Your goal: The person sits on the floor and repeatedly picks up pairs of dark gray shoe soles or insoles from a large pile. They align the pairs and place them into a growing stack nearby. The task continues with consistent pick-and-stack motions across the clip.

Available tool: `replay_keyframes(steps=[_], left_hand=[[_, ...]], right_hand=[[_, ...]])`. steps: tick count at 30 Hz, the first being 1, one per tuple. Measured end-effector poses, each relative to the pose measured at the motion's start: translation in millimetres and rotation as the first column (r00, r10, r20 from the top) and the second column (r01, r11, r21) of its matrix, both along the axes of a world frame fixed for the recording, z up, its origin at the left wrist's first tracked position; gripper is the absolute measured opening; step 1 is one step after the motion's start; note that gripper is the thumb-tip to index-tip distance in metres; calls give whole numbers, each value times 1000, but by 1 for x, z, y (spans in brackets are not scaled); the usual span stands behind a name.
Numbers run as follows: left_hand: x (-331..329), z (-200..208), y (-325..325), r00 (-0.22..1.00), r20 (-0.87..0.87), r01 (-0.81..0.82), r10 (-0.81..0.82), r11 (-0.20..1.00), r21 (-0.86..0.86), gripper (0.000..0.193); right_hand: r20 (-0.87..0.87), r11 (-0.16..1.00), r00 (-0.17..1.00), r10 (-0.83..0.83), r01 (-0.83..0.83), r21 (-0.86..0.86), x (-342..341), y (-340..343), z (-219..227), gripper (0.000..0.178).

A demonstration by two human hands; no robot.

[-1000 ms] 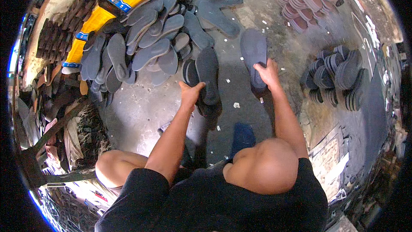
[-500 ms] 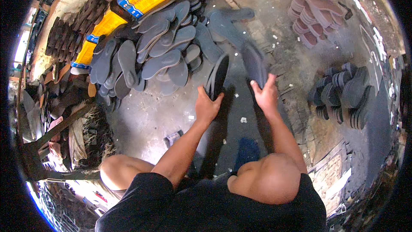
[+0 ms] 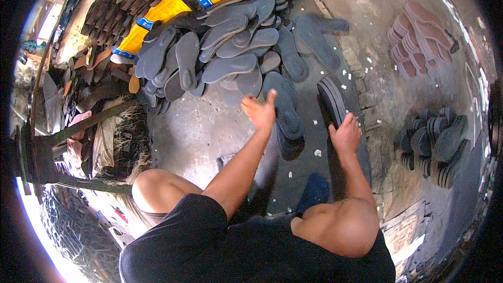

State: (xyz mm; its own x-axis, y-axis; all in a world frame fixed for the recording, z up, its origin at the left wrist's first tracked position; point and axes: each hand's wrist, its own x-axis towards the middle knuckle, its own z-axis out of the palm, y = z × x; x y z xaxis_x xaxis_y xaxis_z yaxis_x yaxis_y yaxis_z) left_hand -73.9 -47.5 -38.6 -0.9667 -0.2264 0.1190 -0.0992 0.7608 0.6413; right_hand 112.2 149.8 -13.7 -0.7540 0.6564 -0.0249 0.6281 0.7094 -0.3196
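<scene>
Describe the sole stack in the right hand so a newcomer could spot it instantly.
Start from the big grey heap at upper left. Go right and down to the right hand. It grips the stack, layered edges showing, the only one held.

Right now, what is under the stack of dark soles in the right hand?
Around the stack of dark soles, a dark floor mat with small white scraps shows. Directly beneath, the stack and the right hand hide the view; I cannot tell what is there.

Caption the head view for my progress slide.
Right hand holding stacked dark soles, left hand empty near a grey sole heap.
</scene>
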Motion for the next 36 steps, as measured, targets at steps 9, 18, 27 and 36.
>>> replay_keyframes(steps=[9,18,27,36], left_hand=[[-123,31,-1,870,481,-450,-111,222,865,26],[108,41,49,645,246,464,-724,625,628,71],[29,155,82,-373,40,922,-927,-375,-96,74],[142,150,77,-417,-233,886,-879,-335,-321,40]], right_hand=[[-230,770,937,-264,61,-636,19,9,49,73],[-228,851,939,-256,107,-515,43,-13,96,80],[-306,964,952,6,-87,-250,122,-25,8,93],[-743,388,513,-429,-639,-665,136,-41,-51,85]])
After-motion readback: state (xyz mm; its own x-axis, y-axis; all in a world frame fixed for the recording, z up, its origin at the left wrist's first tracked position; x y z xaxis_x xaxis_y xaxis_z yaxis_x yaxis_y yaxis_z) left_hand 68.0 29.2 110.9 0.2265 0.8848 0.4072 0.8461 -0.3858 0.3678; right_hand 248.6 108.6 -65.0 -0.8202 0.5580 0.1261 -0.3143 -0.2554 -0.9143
